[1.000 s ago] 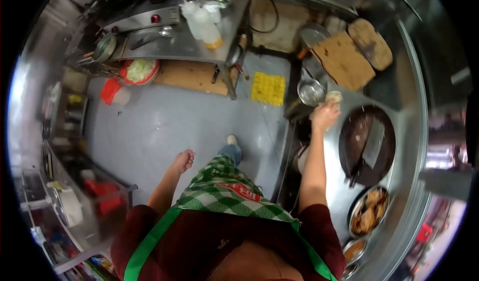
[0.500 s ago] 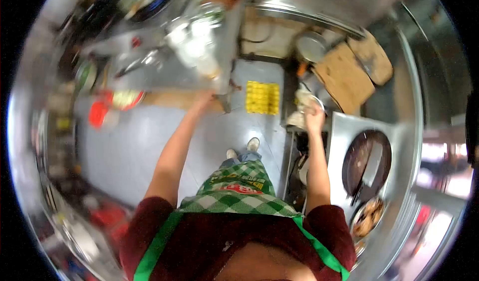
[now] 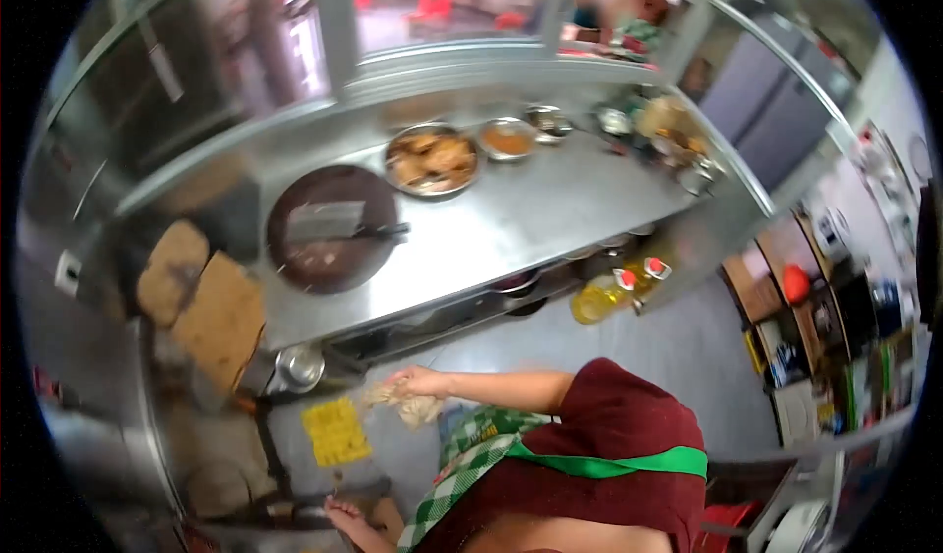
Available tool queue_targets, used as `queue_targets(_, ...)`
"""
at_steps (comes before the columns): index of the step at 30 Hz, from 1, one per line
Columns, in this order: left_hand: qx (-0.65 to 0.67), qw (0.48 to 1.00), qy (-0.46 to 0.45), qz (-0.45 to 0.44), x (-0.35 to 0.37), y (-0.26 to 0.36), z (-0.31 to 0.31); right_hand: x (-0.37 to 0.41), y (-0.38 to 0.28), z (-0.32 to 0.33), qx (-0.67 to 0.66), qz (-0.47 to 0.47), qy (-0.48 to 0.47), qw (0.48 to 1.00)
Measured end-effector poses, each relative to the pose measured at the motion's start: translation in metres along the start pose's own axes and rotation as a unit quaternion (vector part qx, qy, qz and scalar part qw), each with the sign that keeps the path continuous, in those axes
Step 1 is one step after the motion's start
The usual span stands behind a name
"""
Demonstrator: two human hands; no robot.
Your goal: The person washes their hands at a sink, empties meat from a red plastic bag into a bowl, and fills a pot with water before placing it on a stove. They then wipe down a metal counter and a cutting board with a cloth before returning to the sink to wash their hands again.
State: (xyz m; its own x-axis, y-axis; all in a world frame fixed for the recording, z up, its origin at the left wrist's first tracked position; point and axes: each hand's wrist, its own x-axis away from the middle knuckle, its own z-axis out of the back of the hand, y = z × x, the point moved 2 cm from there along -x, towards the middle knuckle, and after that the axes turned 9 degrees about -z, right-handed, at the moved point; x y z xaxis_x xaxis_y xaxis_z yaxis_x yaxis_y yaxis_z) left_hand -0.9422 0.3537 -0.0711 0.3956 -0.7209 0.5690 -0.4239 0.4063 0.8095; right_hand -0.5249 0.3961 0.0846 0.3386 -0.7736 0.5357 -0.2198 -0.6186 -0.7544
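Observation:
My right hand [image 3: 420, 383] is closed on a crumpled beige cloth [image 3: 417, 412], which hangs below the fingers over the floor in front of the steel counter. Lower down, my left hand [image 3: 344, 514] is stretched out near the edge of another work surface, its fingers loosely bent and apart. Nothing shows clearly in it, though the view there is small and blurred. A yellow egg-tray-like mat [image 3: 336, 432] lies on the floor between the hands. Beyond the cloth stands a metal pot [image 3: 299, 367].
On the steel counter [image 3: 491, 219] are a round dark chopping board [image 3: 295, 180] with a cleaver [image 3: 324, 221], a bowl of browned food [image 3: 432, 163] and a bowl of orange-brown contents [image 3: 508, 140]. Wooden boards [image 3: 221, 317] lean at left. Oil bottles [image 3: 601, 298] stand on the floor.
The view has swung right, so the steel counter now lies ahead. The beige cloth, earlier at my right hand beside the pot, now hangs from that hand away from the surface.

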Motion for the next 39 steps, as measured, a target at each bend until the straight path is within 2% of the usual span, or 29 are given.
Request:
queue_targets(2, -0.023, 0.979, -0.118, 0.167, 0.043, -0.023, -0.074, 0.022, 0.05, 0.046, -0.077, 0.03, 0.077, 0.994)
queue_targets(3, -0.032, 0.959, -0.204, 0.193, 0.062, -0.032, -0.108, 0.05, 0.053, 0.06, -0.122, 0.015, 0.102, 0.987)
queue_targets(4, -0.061, 0.948, -0.24, 0.201, 0.08, -0.045, -0.136, 0.089, 0.064, 0.078, -0.173, 0.0, 0.12, 0.977)
queue_targets(6, -0.128, 0.916, -0.307, 0.222, 0.099, -0.072, -0.176, 0.139, 0.108, 0.113, -0.25, -0.029, 0.227, 0.941)
queue_targets(7, -0.157, 0.907, -0.324, 0.221, 0.11, -0.081, -0.192, 0.165, 0.136, 0.133, -0.252, -0.014, 0.257, 0.933)
queue_targets(8, -0.182, 0.898, -0.336, 0.217, 0.121, -0.089, -0.206, 0.194, 0.16, 0.15, -0.252, 0.0, 0.284, 0.925)
queue_targets(10, -0.197, 0.894, -0.338, 0.22, 0.14, -0.106, -0.222, 0.257, 0.198, 0.17, -0.349, 0.025, 0.289, 0.891)
queue_targets(12, -0.176, 0.9, -0.322, 0.236, 0.156, -0.121, -0.242, 0.309, 0.245, 0.193, -0.399, 0.027, 0.366, 0.84)
queue_targets(15, -0.152, 0.907, -0.299, 0.253, 0.179, -0.162, -0.254, 0.389, 0.272, 0.207, -0.438, -0.023, 0.4, 0.805)
queue_targets(20, -0.22, 0.861, -0.312, 0.335, 0.264, -0.227, -0.273, 0.455, 0.348, 0.253, -0.464, -0.021, 0.41, 0.785)
queue_targets(22, -0.237, 0.856, -0.322, 0.329, 0.292, -0.238, -0.298, 0.477, 0.339, 0.268, -0.489, 0.005, 0.382, 0.784)
queue_targets(23, -0.23, 0.861, -0.321, 0.32, 0.303, -0.245, -0.305, 0.483, 0.332, 0.271, -0.506, 0.022, 0.4, 0.764)
queue_targets(24, -0.229, 0.866, -0.312, 0.316, 0.316, -0.251, -0.302, 0.483, 0.33, 0.287, -0.488, 0.032, 0.374, 0.788)
queue_targets(27, -0.305, 0.839, -0.387, 0.231, 0.356, -0.227, -0.302, 0.465, 0.353, 0.317, -0.479, 0.032, 0.306, 0.822)
queue_targets(29, -0.332, 0.848, -0.335, 0.241, 0.355, -0.222, -0.269, 0.454, 0.356, 0.317, -0.485, 0.038, 0.313, 0.816)
queue_targets(31, -0.344, 0.857, -0.313, 0.22, 0.343, -0.217, -0.267, 0.436, 0.333, 0.326, -0.488, 0.077, 0.346, 0.797)
queue_targets(34, -0.376, 0.857, -0.293, 0.198, 0.342, -0.22, -0.249, 0.408, 0.297, 0.32, -0.517, 0.07, 0.265, 0.811)
queue_targets(36, -0.396, 0.825, -0.369, 0.159, 0.362, -0.223, -0.283, 0.381, 0.259, 0.315, -0.483, 0.047, 0.248, 0.839)
queue_targets(38, -0.413, 0.785, -0.454, 0.086, 0.393, -0.22, -0.314, 0.369, 0.197, 0.289, -0.47, 0.053, 0.185, 0.862)
queue_targets(39, -0.421, 0.763, -0.485, 0.073, 0.397, -0.226, -0.329, 0.35, 0.187, 0.284, -0.452, 0.064, 0.142, 0.878)
